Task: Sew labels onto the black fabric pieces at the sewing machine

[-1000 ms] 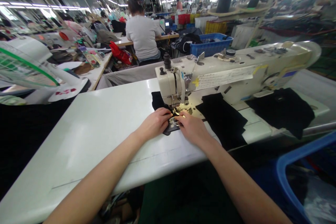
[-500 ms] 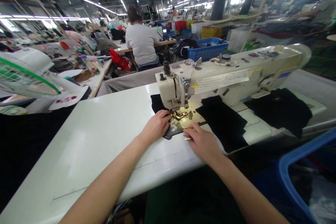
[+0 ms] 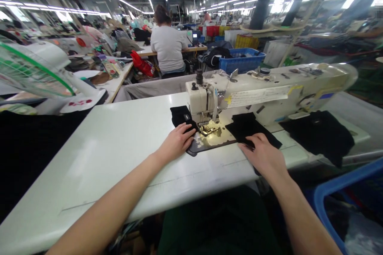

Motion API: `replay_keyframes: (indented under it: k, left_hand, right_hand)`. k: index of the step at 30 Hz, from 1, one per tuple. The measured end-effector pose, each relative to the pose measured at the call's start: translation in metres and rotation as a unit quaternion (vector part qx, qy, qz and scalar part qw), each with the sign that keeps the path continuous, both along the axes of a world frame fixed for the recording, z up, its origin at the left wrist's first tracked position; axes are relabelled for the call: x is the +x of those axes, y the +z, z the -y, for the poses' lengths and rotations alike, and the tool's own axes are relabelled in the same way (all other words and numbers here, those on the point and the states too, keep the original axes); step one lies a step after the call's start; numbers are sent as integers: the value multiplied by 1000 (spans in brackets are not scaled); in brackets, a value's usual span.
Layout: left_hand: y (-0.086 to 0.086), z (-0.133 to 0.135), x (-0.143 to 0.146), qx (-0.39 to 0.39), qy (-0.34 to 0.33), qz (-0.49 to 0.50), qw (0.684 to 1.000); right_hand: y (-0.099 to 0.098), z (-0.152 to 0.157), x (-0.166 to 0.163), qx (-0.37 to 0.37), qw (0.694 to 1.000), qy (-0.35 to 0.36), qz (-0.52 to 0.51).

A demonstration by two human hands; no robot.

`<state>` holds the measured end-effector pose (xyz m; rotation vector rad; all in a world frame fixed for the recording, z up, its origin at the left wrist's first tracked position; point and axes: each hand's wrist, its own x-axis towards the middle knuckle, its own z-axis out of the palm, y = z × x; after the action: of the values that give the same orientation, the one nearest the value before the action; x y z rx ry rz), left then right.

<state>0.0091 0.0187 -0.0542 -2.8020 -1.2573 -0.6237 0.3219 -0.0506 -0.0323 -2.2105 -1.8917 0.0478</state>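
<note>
Right hand has moved from the foot to the middle cloth, grip unclear; left hand lies loosely open on the tagged cloth, left of the foot.

Left hand lies on labelled cloth by the sewing machine, right hand at black fabric.

black cloth, cream sewing machine

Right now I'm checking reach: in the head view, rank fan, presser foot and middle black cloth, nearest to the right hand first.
1. Middle black cloth: at the right hand, partly covered by it.
2. Presser foot: to that hand's left.
3. Fan: far left.
</note>
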Motion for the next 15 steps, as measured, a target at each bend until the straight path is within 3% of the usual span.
replay_keyframes:
  k: [7, 15]
  left_hand:
    - [4, 34, -34, -7, 16, -14, 1000]
    - [6, 36, -34, -18, 18, -11, 1000]
  right_hand:
    - [-5, 0, -1, -4, 1000, -4, 3]
    - [-3, -3, -2, 2, 1000, -8, 2]
